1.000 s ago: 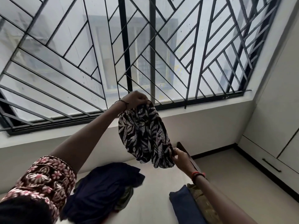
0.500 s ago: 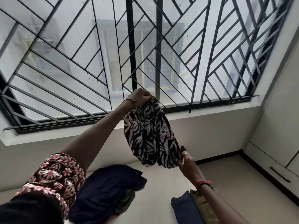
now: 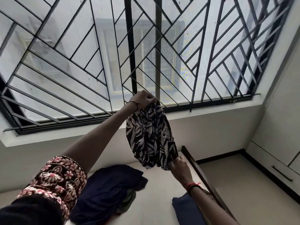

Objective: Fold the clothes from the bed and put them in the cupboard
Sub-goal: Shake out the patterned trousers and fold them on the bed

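Two hands suspend one leaf-printed garment (image 3: 149,137) in the air above the bed (image 3: 162,182), in front of the window grille (image 3: 178,54). The left hand (image 3: 142,99), raised high, has its fingers (image 3: 150,100) curled tightly round the bunched upper edge. The right hand (image 3: 179,165), low and near the wooden bed frame (image 3: 201,174), pinches the lower hem between thumb and forefinger. Between the two grips the cloth hangs in soft lengthwise folds, clear of the mattress.

Handling: the fabric appears thin, light and wholly limp. It drapes rather than holding a shape, so any unsupported part will probably sag or slide out of line. It is not fragile, but it looks smooth enough to slip from a loose pinch. The firmest purchase is judged to be at hems, seams and corners, where the cloth is doubled. Holding opposite ends under light tension lets its own weight straighten it, and the flat bed offers support for pressing each crease.

Surroundings: a crumpled dark navy heap (image 3: 107,187) lies left of centre on the bed, with an olive piece (image 3: 128,200) showing beneath its edge. A folded navy item (image 3: 183,207) lies beside the right forearm. The cupboard (image 3: 276,135) stands at the right, its fronts closed, well apart from the garment. Folding is judged to be mid-course, with storage not yet begun.
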`<state>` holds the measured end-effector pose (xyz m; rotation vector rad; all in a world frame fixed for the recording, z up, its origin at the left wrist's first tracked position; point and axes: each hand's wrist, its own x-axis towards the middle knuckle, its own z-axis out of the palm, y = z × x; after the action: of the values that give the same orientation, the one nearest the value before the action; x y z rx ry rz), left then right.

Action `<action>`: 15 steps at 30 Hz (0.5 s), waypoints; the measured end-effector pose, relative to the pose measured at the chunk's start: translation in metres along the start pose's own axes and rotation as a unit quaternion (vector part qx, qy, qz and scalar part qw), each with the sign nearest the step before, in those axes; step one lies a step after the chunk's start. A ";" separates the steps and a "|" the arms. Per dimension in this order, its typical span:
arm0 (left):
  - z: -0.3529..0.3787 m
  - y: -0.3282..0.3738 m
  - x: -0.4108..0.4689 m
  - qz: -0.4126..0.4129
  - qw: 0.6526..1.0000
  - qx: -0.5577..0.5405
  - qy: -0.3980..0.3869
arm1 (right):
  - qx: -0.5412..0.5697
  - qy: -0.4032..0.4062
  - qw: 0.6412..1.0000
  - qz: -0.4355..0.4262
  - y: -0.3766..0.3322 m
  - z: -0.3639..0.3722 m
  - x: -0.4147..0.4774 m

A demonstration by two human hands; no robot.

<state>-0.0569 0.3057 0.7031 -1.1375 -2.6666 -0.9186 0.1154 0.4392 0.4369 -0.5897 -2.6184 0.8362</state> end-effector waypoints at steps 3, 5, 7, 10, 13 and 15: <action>0.000 0.003 -0.002 0.007 1.000 0.004 -0.002 | -0.032 -0.018 0.997 0.062 -0.013 0.001 0.001; -0.001 0.004 -0.004 0.016 1.000 0.002 0.001 | -0.038 -0.017 0.996 0.080 -0.017 0.003 0.003; -0.003 0.006 -0.006 0.025 1.000 -0.002 0.004 | -0.035 -0.002 0.995 0.097 -0.020 0.004 0.009; -0.009 0.007 -0.012 0.036 0.999 -0.002 0.003 | -0.012 0.024 0.993 0.114 -0.019 -0.003 0.018; -0.021 -0.003 -0.017 0.024 1.000 0.018 0.007 | 0.025 0.032 0.994 0.104 -0.006 -0.014 0.028; -0.028 -0.016 -0.021 0.010 1.000 0.023 0.011 | 0.056 0.029 0.993 0.102 0.006 -0.024 0.036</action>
<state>-0.0567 0.2678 0.7117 -1.1344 -2.6407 -0.8555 0.0966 0.4720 0.4588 -0.8471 -2.4692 1.0037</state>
